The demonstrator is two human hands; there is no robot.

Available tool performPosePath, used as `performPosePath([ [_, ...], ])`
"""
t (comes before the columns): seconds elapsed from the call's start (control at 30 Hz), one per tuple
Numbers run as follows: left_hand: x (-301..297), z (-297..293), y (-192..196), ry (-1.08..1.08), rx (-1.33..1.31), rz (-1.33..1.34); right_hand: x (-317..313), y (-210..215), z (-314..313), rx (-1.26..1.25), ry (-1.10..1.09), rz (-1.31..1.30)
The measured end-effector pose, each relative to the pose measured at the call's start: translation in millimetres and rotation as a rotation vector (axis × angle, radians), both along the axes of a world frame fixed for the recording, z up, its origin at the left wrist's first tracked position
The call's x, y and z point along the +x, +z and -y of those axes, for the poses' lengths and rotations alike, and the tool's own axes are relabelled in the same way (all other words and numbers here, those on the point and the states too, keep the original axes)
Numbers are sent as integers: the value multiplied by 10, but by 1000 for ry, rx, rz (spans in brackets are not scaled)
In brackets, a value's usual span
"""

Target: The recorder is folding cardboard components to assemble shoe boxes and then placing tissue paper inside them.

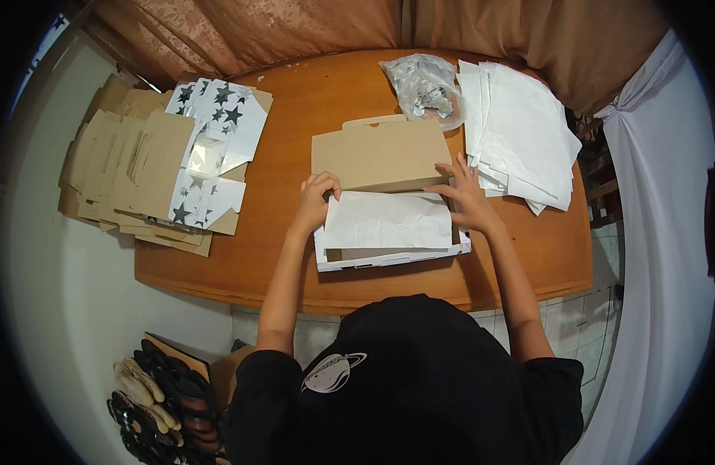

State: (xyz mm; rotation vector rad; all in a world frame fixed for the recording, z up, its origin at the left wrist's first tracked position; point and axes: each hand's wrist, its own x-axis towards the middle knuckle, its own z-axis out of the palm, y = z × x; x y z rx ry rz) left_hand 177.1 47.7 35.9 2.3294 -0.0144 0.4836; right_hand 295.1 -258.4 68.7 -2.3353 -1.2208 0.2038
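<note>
An open cardboard box [388, 160] lies in the middle of the table, its brown lid raised at the far side and its low white walls toward me. A sheet of white tissue paper [388, 221] lies in the box, covering most of its inside. My left hand [318, 198] is closed at the far left corner of the paper, thumb on its edge. At the far right corner, my right hand [467, 198] has its fingers spread, thumb and fingertips by the lid's lower edge and the paper's corner.
Several flat cardboard boxes, some star-printed [218, 108], form a stack [132, 163] on the table's left. Back right are a clear plastic bag [427, 89] with silvery contents and a pile of white sheets [524, 128]. Shoes [167, 395] stand on the floor lower left.
</note>
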Motion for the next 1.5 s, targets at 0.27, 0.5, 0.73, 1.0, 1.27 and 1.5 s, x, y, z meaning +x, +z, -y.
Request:
performPosePath([
  [0.27,-14,16,32,7,21,-66,16,-186,-165,209,-226,385],
  [0.5,-125,83,351,-76,69,-170,31,-131,3,162,-188,373],
  [0.73,-493,326,677,74,610,-242,-206,1,32,-3,-113,406],
  [1.0,-755,766,474,-321,291,-78,-767,118,-20,-13,248,177],
  [1.27,-578,673,90,-227,215,-499,-660,36,-129,-310,55,87],
  [1.5,-579,571,396,-146,247,-291,-395,252,104,-147,248,-325],
])
